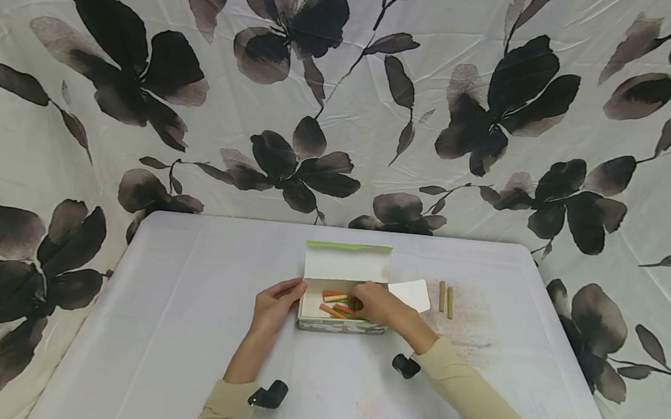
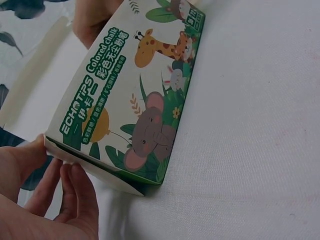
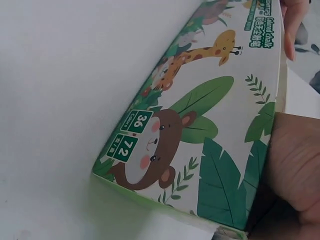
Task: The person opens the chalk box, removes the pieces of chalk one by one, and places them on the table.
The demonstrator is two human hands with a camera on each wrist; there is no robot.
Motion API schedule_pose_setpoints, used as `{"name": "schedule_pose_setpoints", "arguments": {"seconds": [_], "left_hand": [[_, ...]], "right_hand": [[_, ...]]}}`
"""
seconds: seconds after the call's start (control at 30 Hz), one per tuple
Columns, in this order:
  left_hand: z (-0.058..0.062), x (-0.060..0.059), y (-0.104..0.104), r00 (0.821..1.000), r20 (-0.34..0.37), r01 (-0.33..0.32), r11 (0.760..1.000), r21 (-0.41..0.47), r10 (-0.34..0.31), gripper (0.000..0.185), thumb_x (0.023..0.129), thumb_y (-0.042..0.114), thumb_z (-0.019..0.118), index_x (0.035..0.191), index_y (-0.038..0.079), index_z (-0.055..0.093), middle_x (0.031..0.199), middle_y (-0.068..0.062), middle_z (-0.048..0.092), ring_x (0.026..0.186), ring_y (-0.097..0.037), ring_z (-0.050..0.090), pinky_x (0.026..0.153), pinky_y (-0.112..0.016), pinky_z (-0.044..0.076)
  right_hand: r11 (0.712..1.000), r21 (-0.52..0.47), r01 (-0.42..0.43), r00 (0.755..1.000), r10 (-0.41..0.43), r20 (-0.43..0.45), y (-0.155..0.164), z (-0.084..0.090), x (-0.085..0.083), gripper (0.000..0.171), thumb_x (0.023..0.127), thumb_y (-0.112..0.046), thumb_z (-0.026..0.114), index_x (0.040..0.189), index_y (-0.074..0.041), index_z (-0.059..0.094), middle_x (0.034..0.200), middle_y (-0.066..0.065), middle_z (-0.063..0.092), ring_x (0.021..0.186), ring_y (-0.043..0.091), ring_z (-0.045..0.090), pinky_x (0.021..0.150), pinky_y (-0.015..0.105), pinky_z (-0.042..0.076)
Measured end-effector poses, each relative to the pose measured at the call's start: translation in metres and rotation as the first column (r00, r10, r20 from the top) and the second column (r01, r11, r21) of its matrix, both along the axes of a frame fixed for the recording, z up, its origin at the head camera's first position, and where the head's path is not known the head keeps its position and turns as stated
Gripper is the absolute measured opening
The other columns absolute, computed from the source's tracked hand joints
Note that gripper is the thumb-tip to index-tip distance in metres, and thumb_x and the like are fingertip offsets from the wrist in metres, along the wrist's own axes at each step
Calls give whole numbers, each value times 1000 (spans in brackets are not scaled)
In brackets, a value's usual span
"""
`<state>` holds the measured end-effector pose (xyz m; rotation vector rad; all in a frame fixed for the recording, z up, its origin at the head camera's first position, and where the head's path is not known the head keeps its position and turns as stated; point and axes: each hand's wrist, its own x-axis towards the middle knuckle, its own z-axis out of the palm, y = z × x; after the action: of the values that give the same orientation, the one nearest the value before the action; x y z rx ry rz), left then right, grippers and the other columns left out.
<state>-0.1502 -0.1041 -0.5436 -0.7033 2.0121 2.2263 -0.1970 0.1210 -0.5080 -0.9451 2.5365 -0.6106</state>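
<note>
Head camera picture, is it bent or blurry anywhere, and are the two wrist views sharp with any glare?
Head view: wide-angle bowing curves the table edges; light is even and soft, no glare. Left wrist view: the chalk box print is sharp, the left hand close to the lens slightly soft. Right wrist view: box artwork crisp, a gentle shadow under its lower edge, the right hand dim.

White table [image 1: 184,329], floral backdrop cloth [image 1: 144,89] (dark blooms), even light
</note>
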Motion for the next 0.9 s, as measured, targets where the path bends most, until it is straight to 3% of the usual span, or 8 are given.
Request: {"name": "schedule_pose_setpoints", "arguments": {"seconds": [0.2,0.37,0.67,0.9], "left_hand": [[-1,-2,1,1000,-4,-4,1000,3,4,37,92,18,81,121,-3,72,102,-5,75,85,-7,66,72,-16,55],[-1,-2,1,1000,-5,-7,1000,11,8,37,91,17,81,120,-3,72,104,-6,75,85,-7,67,72,-17,55],[1,0,0,1000,-3,-2,1000,11,2,39,91,19,81,121,-4,71,105,-7,75,87,-7,67,73,-16,55],[0,0,0,1000,-7,-5,1000,14,5,37,92,18,81,121,-3,71,106,-7,75,88,-8,67,73,-17,55]], "right_hand": [[989,-145,-25,1000,27,11,12,7,-2,21,93,-1,74,113,2,68,84,6,66,72,11,55,65,22,48],[967,-253,-23,998,35,44,27,16,-4,15,94,0,73,108,4,70,90,8,71,79,13,66,72,22,55],[923,-354,148,984,-102,146,50,27,-9,14,96,-6,73,108,0,70,93,5,72,86,16,70,79,29,59],[858,-414,304,949,-233,214,76,33,-17,21,96,-15,76,112,-2,71,99,8,73,92,20,70,84,31,58]]}}
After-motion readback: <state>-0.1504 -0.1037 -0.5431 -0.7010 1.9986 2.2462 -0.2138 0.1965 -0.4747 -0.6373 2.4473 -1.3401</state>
